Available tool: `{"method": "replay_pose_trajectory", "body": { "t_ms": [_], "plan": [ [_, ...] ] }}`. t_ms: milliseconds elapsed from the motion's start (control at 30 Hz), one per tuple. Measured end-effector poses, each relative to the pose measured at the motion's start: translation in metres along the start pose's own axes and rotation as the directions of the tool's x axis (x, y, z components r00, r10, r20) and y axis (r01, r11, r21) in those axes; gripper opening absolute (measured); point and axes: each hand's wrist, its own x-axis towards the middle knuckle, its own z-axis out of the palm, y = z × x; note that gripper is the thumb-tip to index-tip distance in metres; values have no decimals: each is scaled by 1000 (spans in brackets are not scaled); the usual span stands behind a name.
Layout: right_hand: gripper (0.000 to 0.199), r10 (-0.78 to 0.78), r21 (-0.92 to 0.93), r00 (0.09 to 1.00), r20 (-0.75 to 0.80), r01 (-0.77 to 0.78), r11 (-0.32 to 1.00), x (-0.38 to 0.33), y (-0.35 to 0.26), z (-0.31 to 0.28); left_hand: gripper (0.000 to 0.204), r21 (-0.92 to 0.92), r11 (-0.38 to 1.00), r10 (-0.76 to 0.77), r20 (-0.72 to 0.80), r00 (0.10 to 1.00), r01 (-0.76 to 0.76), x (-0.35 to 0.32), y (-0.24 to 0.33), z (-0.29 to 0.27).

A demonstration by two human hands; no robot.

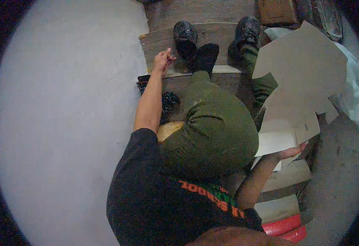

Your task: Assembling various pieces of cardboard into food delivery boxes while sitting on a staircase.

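My right hand [292,152] grips the lower edge of a large grey-brown cardboard sheet [304,69]. The sheet has an irregular cut outline with notches and flaps, and a pale folded panel sits at its lower end. It stands out over the right of my legs and hides part of my right shin. My left hand [163,61] is stretched forward beside a black shoe [185,39]. Its fingers are curled together, and whatever lies in them, if anything, is too small to make out. Below that forearm is a dark patterned cloth [170,101].
A pale wall [64,123] fills the left side. Wooden boards [163,45] lie under my feet. Cloudy plastic sheeting [354,86] hangs behind the cardboard, with a brown box [277,11] at the far right. Red strips [282,224] lie at the near right.
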Motion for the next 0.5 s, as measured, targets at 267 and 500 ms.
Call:
{"method": "replay_pose_trajectory", "body": {
  "t_ms": [267, 500],
  "plan": [
    [55, 125, 115, 988, 93, -135, 984, -3, -9, 9, 23, 273, 956, 130, -55, 990, -111, 18, -17, -23],
    [52, 61, 5, 992, -111, -61, 998, -2, -9, 10, 40, 240, 968, 84, -23, 996, -76, 7, -20, -9]
  ]
}}
